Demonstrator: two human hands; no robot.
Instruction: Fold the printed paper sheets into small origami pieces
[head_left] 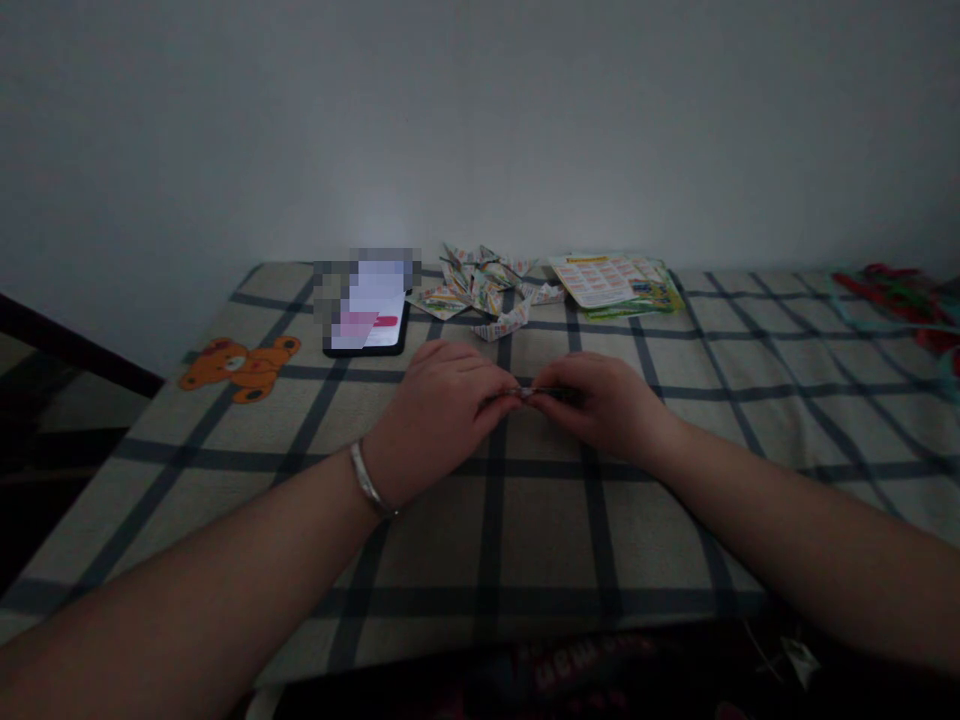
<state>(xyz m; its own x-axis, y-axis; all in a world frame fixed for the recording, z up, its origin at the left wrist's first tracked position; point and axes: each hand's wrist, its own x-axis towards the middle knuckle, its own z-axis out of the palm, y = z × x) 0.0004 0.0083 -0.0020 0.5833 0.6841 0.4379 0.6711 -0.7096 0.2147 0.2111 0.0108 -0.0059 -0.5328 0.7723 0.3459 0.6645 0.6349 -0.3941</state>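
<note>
My left hand (442,405) and my right hand (600,400) meet at the middle of the checked tablecloth (525,520). Both are closed, fingertips pinched together on a small folded piece of printed paper (529,392) held low over the cloth. Most of the paper is hidden by my fingers. A silver bangle (367,480) circles my left wrist. Behind my hands lies a heap of several folded paper pieces (484,285).
A phone (371,315) with a lit screen lies at the back left. A stack of printed leaflets (615,282) sits at the back right. A bear print (240,367) marks the cloth's left side. Red and teal items (900,295) lie far right. A wall stands behind.
</note>
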